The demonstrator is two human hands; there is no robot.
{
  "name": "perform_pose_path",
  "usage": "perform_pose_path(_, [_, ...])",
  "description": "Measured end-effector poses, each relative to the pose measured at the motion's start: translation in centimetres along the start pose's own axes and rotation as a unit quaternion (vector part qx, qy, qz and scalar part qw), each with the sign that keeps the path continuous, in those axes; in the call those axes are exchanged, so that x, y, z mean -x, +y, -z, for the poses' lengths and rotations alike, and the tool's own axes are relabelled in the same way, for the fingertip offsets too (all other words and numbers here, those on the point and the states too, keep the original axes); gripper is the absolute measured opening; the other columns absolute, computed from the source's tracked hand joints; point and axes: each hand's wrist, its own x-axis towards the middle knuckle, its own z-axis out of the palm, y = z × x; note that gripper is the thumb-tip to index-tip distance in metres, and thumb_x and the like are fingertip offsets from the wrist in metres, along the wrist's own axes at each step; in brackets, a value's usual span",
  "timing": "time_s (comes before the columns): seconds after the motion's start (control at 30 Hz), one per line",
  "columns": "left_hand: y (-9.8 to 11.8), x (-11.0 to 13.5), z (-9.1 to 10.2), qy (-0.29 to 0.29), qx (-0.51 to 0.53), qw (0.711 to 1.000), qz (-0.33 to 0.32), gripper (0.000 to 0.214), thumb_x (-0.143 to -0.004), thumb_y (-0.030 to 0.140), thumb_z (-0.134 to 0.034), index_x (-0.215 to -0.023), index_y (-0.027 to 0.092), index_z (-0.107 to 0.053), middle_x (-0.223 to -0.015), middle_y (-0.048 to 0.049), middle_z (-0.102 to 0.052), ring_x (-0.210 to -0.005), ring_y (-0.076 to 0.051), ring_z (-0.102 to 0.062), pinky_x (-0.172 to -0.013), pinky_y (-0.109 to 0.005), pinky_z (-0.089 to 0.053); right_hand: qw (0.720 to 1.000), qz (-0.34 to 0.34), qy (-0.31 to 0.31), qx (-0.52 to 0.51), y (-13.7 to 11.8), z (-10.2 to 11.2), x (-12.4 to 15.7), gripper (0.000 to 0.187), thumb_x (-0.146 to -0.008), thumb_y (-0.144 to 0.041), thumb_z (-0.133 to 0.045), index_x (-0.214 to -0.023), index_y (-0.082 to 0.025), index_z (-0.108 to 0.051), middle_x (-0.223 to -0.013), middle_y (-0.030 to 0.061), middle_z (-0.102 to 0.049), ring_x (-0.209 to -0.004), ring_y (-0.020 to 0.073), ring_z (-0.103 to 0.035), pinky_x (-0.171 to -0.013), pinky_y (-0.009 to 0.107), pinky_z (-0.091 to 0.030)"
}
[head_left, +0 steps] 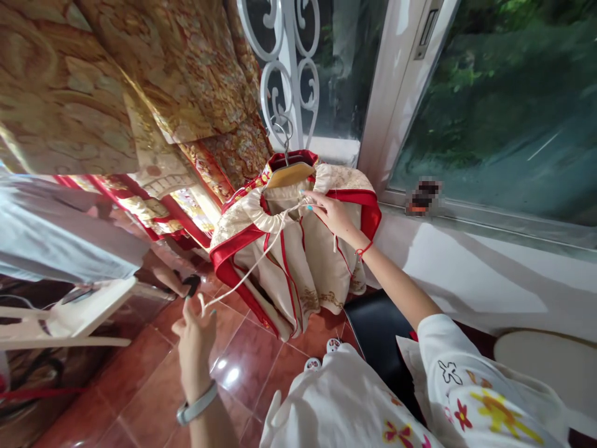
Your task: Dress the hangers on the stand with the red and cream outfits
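A cream and red garment with gold embroidery hangs on a wooden hanger hooked to a white scroll-work window grille. My right hand reaches to the garment's collar and pinches a cream cord where it meets the fabric. My left hand, lower and nearer me, is closed on the cord's other end and pulls it taut. A pale bracelet sits on my left wrist, a red string on my right.
Gold brocade garments hang at the upper left. A white rack or stand stands at the left over red floor tiles. A black seat is beside me, and a glass window fills the right.
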Motion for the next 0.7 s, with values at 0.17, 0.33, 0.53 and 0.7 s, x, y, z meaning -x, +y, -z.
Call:
perform_pose_path(0.17, [11.2, -0.8, -3.9, 0.084, 0.07, 0.959, -0.261, 0.052, -0.083, 0.02, -0.057, -0.133, 0.033, -0.051, -0.12, -0.015, -0.057, -0.112, -0.036, -0.059, -0.091, -0.061, -0.053, 0.999, -0.018, 0.009, -0.047, 0.1, -0.3, -0.9, 0.028, -0.095, -0.027, -0.051, -0.114, -0.022, -0.071, -0.1, 0.0068, -0.073, -0.082, 0.0203, -0.066, -0.08, 0.03, -0.049])
perform_pose_path(0.33, [18.5, -2.0, -10.1, 0.045, 0.159, 0.945, -0.283, 0.029, -0.088, 0.019, -0.056, -0.116, 0.018, -0.053, -0.115, -0.0131, -0.055, -0.111, -0.027, -0.057, -0.101, -0.049, -0.047, 0.998, -0.032, 0.01, -0.051, 0.0, -0.3, -0.6, 0.025, -0.094, -0.031, -0.054, -0.105, -0.019, -0.072, -0.067, -0.0002, -0.058, -0.06, 0.0155, -0.048, -0.063, 0.026, -0.04])
perform_pose_path(0.53, [19.0, -1.9, -11.9, -0.175, 0.367, 0.9, -0.157, 0.011, -0.093, 0.03, -0.05, -0.087, 0.022, -0.051, -0.066, 0.0047, -0.04, -0.056, -0.011, -0.042, -0.055, -0.023, -0.037, 0.996, -0.041, -0.025, -0.078, -0.6, 0.2, 0.9, 0.025, -0.094, -0.032, -0.052, -0.107, -0.019, -0.07, -0.066, -0.0028, -0.052, -0.058, 0.0138, -0.044, -0.061, 0.025, -0.036])
perform_pose_path(0.7, [18.2, -2.8, -9.8, -0.287, 0.49, 0.822, -0.046, 0.048, -0.081, 0.056, -0.063, -0.064, 0.022, -0.035, -0.057, 0.0084, -0.024, -0.044, -0.005, -0.019, -0.041, -0.021, -0.016, 0.997, -0.04, -0.032, -0.064, -0.8, 0.1, 1.7, 0.028, -0.095, -0.03, -0.052, -0.113, -0.018, -0.07, -0.068, -0.0024, -0.054, -0.059, 0.013, -0.044, -0.063, 0.024, -0.037])
